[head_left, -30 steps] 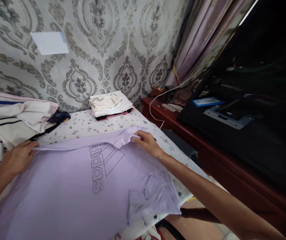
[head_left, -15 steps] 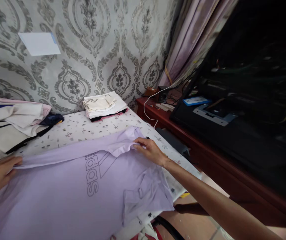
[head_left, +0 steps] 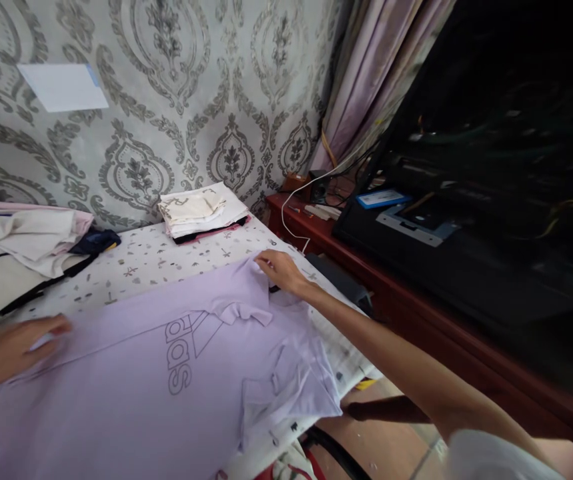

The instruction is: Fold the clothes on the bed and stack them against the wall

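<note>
A lilac T-shirt (head_left: 131, 407) with a dark outlined letter print lies spread over a white patterned cover, its far side folded inward in a long strip. At the far right corner of that fold, my right hand (head_left: 283, 272) pinches the fabric between thumb and fingers. My left hand (head_left: 19, 350) rests over the shirt's left part, fingers stretched and thumb apart, slightly blurred. A short sleeve lies crumpled near the right edge of the bed.
Behind the shirt stands a folded stack of clothes (head_left: 203, 210) by the wall. More clothes (head_left: 21, 247) are piled at the left. On the right, a red-brown wooden cabinet (head_left: 311, 227) carries a large dark screen (head_left: 496, 147) and a white cable (head_left: 289, 207).
My right hand has drawn the shirt's edge inward and laid the fold flatter, shifting slightly up and left. My left hand has loosened from the edge and moved right over the cloth.
</note>
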Available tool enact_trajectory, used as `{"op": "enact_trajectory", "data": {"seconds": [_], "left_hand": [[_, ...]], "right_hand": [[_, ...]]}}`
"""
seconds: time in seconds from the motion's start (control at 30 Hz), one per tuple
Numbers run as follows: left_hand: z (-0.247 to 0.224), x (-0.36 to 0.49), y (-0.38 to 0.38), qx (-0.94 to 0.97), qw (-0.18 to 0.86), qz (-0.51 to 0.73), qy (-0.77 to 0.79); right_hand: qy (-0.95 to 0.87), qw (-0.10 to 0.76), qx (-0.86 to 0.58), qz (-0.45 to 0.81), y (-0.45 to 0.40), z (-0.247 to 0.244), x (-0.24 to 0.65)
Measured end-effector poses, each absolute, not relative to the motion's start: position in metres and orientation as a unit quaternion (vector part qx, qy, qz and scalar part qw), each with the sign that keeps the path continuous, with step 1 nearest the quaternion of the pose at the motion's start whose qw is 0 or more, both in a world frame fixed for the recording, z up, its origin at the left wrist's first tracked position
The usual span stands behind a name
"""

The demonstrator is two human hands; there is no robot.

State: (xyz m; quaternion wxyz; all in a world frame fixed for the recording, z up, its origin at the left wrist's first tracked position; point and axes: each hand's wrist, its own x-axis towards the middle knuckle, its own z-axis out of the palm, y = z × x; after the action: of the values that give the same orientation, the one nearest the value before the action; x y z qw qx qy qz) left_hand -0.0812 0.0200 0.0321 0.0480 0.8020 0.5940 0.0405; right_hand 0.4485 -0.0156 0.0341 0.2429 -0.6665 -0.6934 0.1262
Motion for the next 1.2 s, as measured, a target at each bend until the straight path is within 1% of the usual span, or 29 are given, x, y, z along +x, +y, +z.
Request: {"op": "enact_trajectory", "data": {"seconds": [0.03, 0.1, 0.23, 0.3, 0.4, 0.67, 0.77, 0.83, 0.87, 0.93, 1.03, 1.13, 1.2], "left_hand": [[0.037, -0.067, 0.026, 0.801, 0.083, 0.033, 0.592], [0.042, -0.042, 0.035, 0.796, 0.093, 0.042, 0.597], [0.024, -0.02, 0.038, 0.79, 0.002, 0.064, 0.61], [0.01, -0.023, 0.038, 0.788, -0.025, 0.078, 0.61], [-0.002, -0.03, 0.041, 0.783, -0.025, 0.099, 0.614], [-0.002, -0.036, 0.047, 0.768, 0.007, 0.119, 0.63], [-0.002, -0.036, 0.045, 0.765, 0.01, 0.13, 0.63], [0.001, -0.034, 0.041, 0.767, 0.014, 0.121, 0.63], [0.002, -0.034, 0.038, 0.769, 0.014, 0.109, 0.63], [0.007, -0.036, 0.03, 0.775, 0.007, 0.082, 0.626], [0.016, -0.043, 0.017, 0.769, -0.023, 0.036, 0.638], [0.026, -0.047, 0.006, 0.741, -0.063, 0.012, 0.668], [0.032, -0.037, -0.002, 0.743, -0.067, 0.044, 0.664]], "right_hand": [[-0.668, 0.222, -0.703, 0.104, -0.002, 0.033, 0.446], [-0.613, 0.195, -0.761, 0.088, 0.022, 0.03, 0.445], [-0.56, 0.175, -0.803, 0.101, 0.049, 0.019, 0.452], [-0.552, 0.175, -0.808, 0.105, 0.052, 0.014, 0.457], [-0.54, 0.185, -0.815, 0.103, 0.05, 0.007, 0.464], [-0.52, 0.208, -0.823, 0.092, 0.035, 0.004, 0.481], [-0.558, 0.241, -0.791, 0.064, 0.031, 0.004, 0.475], [-0.627, 0.272, -0.729, 0.039, 0.027, 0.003, 0.469], [-0.67, 0.273, -0.689, 0.042, 0.025, 0.001, 0.467], [-0.738, 0.238, -0.627, 0.073, 0.021, 0.0, 0.465], [-0.76, 0.172, -0.619, 0.101, 0.013, 0.004, 0.465], [-0.769, 0.182, -0.601, 0.114, -0.007, 0.017, 0.463], [-0.802, 0.199, -0.543, 0.15, -0.029, 0.026, 0.457]]}}
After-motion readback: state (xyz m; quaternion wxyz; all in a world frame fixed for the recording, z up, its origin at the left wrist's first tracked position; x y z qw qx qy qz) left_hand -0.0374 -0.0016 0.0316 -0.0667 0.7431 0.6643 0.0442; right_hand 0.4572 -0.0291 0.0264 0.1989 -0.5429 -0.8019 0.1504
